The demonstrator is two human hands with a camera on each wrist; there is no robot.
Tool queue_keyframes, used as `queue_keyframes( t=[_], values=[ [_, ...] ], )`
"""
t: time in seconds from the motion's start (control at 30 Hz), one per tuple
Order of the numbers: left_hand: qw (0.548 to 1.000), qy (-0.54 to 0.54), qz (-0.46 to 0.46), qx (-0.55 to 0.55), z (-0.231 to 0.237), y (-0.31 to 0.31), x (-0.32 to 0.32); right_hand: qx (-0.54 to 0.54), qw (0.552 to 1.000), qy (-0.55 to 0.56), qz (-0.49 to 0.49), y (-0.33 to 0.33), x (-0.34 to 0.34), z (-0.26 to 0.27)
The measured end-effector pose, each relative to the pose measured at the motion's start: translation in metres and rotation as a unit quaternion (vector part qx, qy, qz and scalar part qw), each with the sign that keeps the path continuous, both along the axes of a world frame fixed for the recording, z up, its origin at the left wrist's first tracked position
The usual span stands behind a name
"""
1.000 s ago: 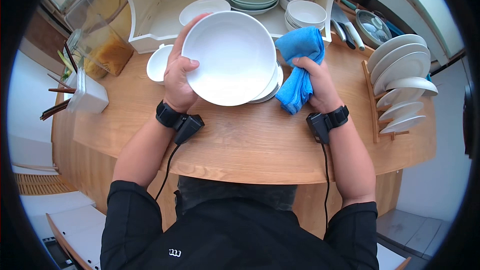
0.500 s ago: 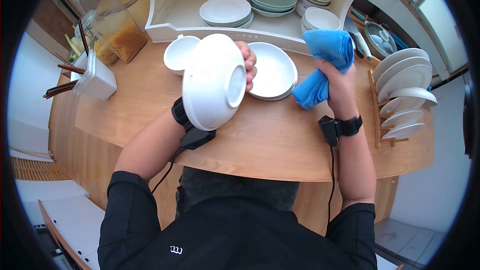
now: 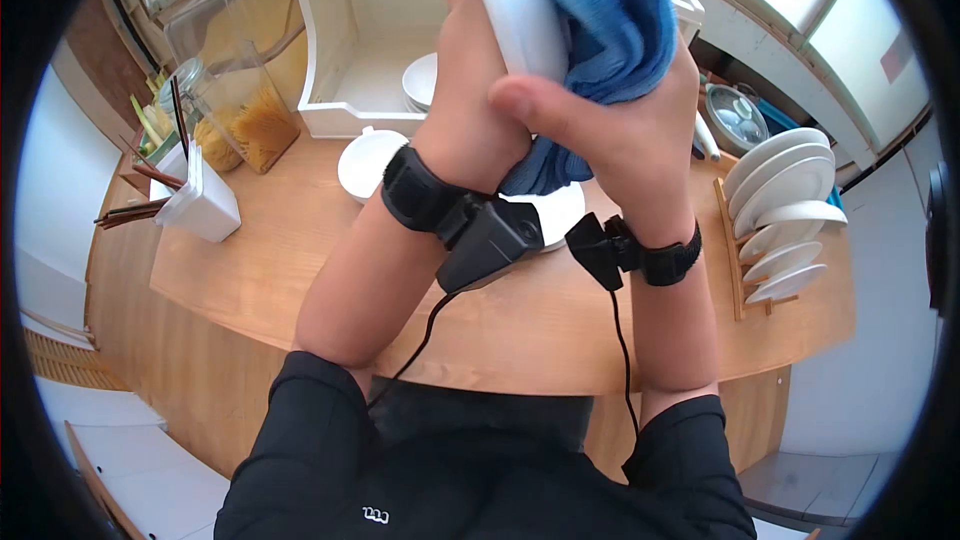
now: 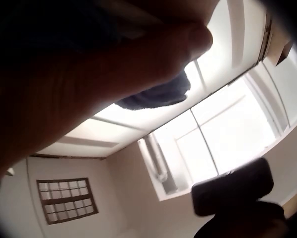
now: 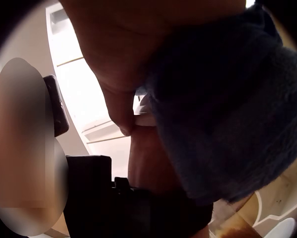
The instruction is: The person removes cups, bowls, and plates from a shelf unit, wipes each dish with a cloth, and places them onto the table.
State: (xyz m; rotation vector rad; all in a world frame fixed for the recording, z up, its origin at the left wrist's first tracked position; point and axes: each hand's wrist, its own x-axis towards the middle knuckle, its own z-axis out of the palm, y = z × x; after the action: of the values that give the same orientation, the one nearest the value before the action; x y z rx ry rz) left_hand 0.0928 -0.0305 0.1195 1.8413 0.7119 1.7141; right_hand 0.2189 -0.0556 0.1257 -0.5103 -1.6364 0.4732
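Raised high over the table, a white bowl (image 3: 512, 15) is seen edge-on in the head view, gripped by my left hand (image 3: 475, 80). My right hand (image 3: 640, 135) holds a bunched blue cloth (image 3: 615, 25) against the bowl's side, its thumb reaching across toward the left hand. The left fingers are mostly hidden behind the bowl. In the right wrist view the blue cloth (image 5: 233, 109) fills much of the picture below the right hand (image 5: 133, 44). Under the forearms, white dishes (image 3: 562, 215) lie partly covered on the table.
A white cup-like bowl (image 3: 368, 164) stands left of the hands. Behind is a white shelf (image 3: 350, 70) with dishes. At right, a wooden rack (image 3: 735, 270) carries several white plates (image 3: 790, 185). A white chopstick holder (image 3: 210, 205) and pasta container (image 3: 265, 130) stand at left.
The left hand has turned the bowl over from facing up and lifted it up and right. The right hand has moved the cloth in from the right, up against the bowl.
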Motion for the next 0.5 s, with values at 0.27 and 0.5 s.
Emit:
queue_keyframes(
  t=[0.27,0.5],
  values=[
    [0.883,-0.236,-0.373,-0.158,0.009,0.035,-0.014,-0.04,0.992,0.061,-0.104,0.03,0.044,-0.011],
    [0.774,-0.342,-0.525,-0.092,-0.015,0.069,-0.054,0.012,0.987,0.129,-0.097,-0.01,0.081,0.021]
  ],
)
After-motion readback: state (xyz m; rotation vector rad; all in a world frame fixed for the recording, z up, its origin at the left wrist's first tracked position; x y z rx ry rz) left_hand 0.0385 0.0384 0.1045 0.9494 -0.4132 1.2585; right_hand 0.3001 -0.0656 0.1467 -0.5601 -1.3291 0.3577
